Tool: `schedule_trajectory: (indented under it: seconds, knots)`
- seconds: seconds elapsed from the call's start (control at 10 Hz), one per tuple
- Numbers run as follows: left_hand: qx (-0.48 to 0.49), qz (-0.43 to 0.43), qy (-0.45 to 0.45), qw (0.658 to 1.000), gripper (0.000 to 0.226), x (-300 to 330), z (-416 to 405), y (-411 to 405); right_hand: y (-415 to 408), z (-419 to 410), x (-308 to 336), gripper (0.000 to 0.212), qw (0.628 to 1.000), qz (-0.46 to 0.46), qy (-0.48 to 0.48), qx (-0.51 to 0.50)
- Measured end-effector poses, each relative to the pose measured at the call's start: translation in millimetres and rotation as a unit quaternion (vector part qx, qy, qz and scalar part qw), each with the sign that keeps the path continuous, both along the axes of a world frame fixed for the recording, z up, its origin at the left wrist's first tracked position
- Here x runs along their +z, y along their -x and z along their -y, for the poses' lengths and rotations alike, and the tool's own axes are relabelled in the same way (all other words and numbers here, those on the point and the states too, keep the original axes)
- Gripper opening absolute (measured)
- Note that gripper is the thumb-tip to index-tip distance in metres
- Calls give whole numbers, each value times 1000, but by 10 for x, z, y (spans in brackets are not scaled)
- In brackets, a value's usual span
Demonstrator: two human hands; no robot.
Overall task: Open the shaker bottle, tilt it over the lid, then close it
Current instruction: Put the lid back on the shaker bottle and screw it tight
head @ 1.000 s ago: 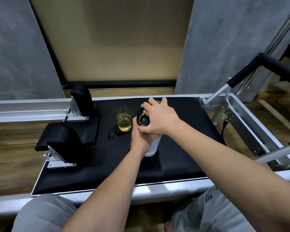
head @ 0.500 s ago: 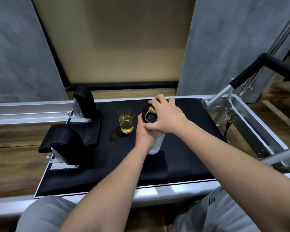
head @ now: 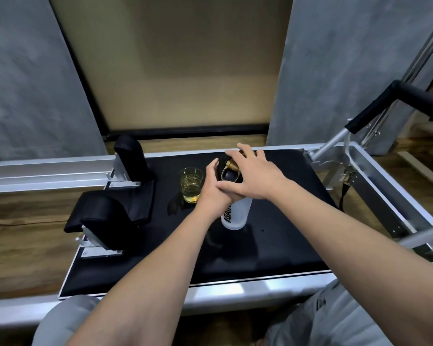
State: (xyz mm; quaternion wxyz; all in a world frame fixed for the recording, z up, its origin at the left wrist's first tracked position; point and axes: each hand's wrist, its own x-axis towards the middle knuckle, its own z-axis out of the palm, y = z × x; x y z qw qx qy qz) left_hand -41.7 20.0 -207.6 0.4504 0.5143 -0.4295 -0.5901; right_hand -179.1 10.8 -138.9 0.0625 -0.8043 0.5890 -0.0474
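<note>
A frosted white shaker bottle [head: 236, 214] with dark lettering stands upright on the black padded platform [head: 273, 245]. Its black lid [head: 229, 174] with a gold-coloured part sits on top of the bottle. My left hand [head: 214, 193] wraps around the upper body of the bottle from the left. From above and the right, my right hand [head: 254, 177] covers the lid, fingers curled around its rim. Most of the lid and the bottle's neck are hidden by my hands.
A small clear glass [head: 191, 184] with yellow liquid stands just left of the bottle, a dark wet patch beside it. Black padded rests [head: 105, 218] sit at the platform's left. A metal frame with a black-padded bar [head: 375, 106] rises at the right.
My right hand has shifted on the lid, fingers spread further round it. The bottle stays upright in my left hand, and the camera view has drifted slightly.
</note>
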Motion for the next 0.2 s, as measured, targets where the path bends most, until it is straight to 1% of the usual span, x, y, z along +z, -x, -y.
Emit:
schedule_trajectory:
  seconds: [0.1,0.2]
  knots:
    - [-34,179,111,977,118,241,-63,-186,-2,-14,152,96,1000,-2,18,-13]
    - [-37,262,184,947,125,462,-29,-346,0,-6,329,94,999,13,38,-22]
